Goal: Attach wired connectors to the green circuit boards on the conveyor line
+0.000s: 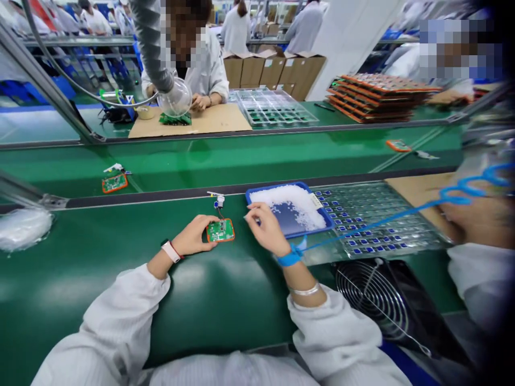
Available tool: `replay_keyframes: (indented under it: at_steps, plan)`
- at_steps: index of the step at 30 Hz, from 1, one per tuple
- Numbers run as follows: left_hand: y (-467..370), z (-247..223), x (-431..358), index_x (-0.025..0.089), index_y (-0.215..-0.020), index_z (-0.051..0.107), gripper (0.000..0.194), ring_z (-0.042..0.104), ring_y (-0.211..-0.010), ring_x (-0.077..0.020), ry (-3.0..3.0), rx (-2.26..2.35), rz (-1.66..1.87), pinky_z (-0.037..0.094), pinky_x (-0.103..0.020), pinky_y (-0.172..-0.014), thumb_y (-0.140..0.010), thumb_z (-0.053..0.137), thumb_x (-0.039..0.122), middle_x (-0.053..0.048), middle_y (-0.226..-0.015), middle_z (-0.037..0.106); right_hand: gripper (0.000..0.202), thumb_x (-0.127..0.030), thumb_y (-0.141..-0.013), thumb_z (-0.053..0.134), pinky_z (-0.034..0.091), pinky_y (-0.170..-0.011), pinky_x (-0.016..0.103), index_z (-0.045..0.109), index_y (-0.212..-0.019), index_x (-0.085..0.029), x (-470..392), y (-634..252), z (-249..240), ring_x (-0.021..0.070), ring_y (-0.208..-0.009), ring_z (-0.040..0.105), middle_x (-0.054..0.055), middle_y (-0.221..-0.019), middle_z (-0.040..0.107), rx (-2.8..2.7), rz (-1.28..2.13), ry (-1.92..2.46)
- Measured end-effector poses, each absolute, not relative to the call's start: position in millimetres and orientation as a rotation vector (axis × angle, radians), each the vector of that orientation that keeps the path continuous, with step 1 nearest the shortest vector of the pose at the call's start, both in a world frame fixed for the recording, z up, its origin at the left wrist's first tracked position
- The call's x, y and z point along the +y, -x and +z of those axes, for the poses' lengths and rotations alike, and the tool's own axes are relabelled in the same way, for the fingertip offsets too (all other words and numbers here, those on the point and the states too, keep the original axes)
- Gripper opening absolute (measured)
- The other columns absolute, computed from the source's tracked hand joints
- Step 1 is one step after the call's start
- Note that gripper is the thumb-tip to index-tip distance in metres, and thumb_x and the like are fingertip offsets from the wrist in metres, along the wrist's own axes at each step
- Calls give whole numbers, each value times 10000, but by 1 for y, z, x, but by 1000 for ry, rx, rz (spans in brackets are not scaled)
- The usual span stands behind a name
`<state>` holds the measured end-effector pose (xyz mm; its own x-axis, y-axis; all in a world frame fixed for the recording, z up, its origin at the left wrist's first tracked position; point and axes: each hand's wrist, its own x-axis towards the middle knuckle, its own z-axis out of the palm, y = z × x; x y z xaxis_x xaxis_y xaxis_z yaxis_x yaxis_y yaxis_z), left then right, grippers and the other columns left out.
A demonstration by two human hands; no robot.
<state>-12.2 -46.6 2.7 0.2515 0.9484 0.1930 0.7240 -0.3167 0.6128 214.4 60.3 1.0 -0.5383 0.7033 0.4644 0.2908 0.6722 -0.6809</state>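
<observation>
My left hand [192, 236] holds a green circuit board [221, 230] with an orange edge by its left side, thumb and fingers around it, low over the green bench. A small white-and-blue part [218, 202] lies just beyond the board, joined to it by thin wires. My right hand [265, 229] is raised to the right of the board, thumb and fingertips pinched together; whatever they may hold is too small to make out. Beside that hand is a blue tray [287, 219] with small white pieces [314, 217] heaped around a bare patch.
A blue coiled cord [382, 217] runs rightward from my right wrist. Clear trays [374, 203] with small blue parts lie at right, above a fan [372, 295]. Boards [115, 183] lie on the green strip ahead. Co-workers sit opposite and at right. A plastic bag [24, 228] lies left.
</observation>
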Motion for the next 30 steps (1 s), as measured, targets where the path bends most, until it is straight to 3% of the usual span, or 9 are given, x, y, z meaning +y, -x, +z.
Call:
replay_keyframes:
  at_steps: [3, 5, 7, 11, 30]
  plan:
    - [7, 2, -48, 205, -1121, 564, 414, 506, -1129, -247, -2096, 1535, 856, 394, -406, -969, -739, 653, 338, -94, -1209, 574, 130, -186, -857, 443, 415, -870, 354, 507, -743, -186, 35, -185, -5, 191, -1003, 498, 90, -991, 496, -2187, 862, 646]
    - [2, 1, -41, 209, -986, 637, 219, 545, -1077, -226, -2012, 1603, 957, 407, -394, -943, -801, 592, 318, -74, -1128, 627, 123, -180, -852, 448, 408, -889, 363, 503, -742, -183, 31, -174, -11, 195, -1018, 488, 95, -998, 489, -2198, 903, 629]
    - [-2, 0, -34, 202, -874, 667, 144, 592, -971, -199, -1943, 1636, 1026, 433, -364, -888, -827, 557, 283, -53, -996, 676, 111, -183, -847, 456, 399, -904, 378, 505, -747, -184, 33, -170, -17, 200, -1022, 479, 96, -1006, 491, -2196, 913, 632]
    - [-5, -1, -27, 196, -776, 676, 118, 615, -829, -174, -1876, 1646, 997, 457, -321, -805, -807, 567, 224, -18, -846, 700, 107, -203, -845, 467, 382, -921, 405, 516, -751, -185, 37, -169, -21, 207, -1029, 467, 92, -1020, 499, -2213, 932, 655]
    - [-8, 0, -27, 175, -731, 701, 120, 630, -789, -168, -1761, 1714, 921, 468, -286, -755, -761, 587, 196, -29, -819, 708, 136, -215, -830, 465, 400, -906, 382, 514, -710, -173, 39, -170, -25, 193, -1002, 490, 85, -983, 481, -2232, 1066, 681]
